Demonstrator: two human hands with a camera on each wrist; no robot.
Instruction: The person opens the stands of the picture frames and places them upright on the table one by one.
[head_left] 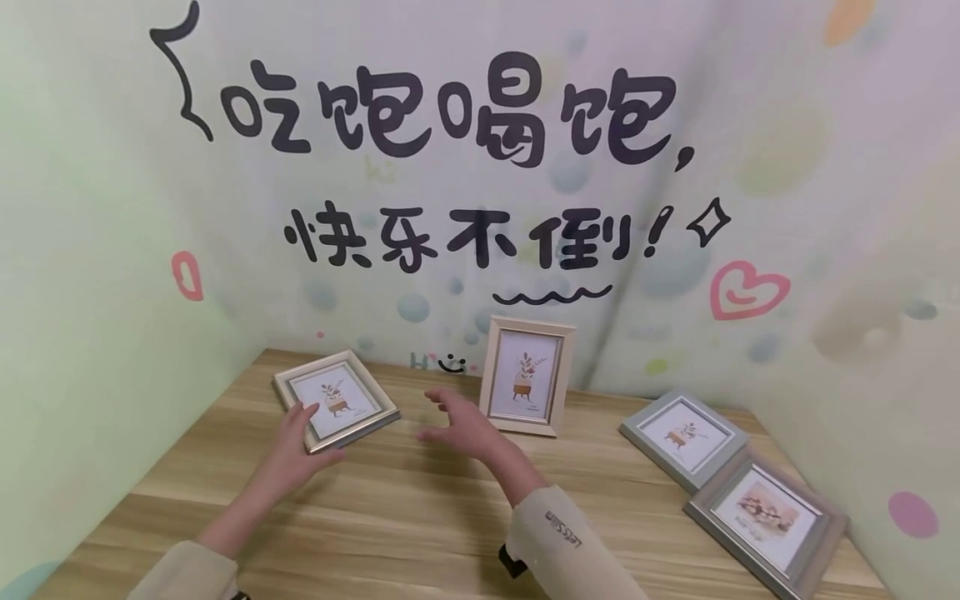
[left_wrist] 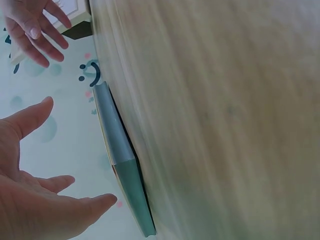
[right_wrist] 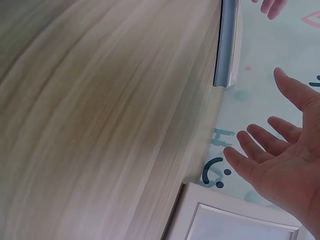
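Note:
A cream picture frame (head_left: 343, 397) with a potted-plant print lies flat, face up, on the left part of the table. My left hand (head_left: 292, 450) hovers at its near left corner, fingers spread and holding nothing. The left wrist view shows a gap between that hand and the frame's side edge (left_wrist: 117, 135). To the right of this frame, my right hand (head_left: 463, 425) is held in the air with fingers apart, and its palm is bare in the right wrist view. Just behind the right hand, a second cream picture frame (head_left: 525, 379) stands upright near the wall.
At the right of the wood-grain table (head_left: 420, 533), a grey-blue picture frame (head_left: 682, 437) lies flat. A brownish-grey picture frame (head_left: 768, 517) lies against its near corner. A printed cloth backdrop (head_left: 465, 183) rises behind and at both sides.

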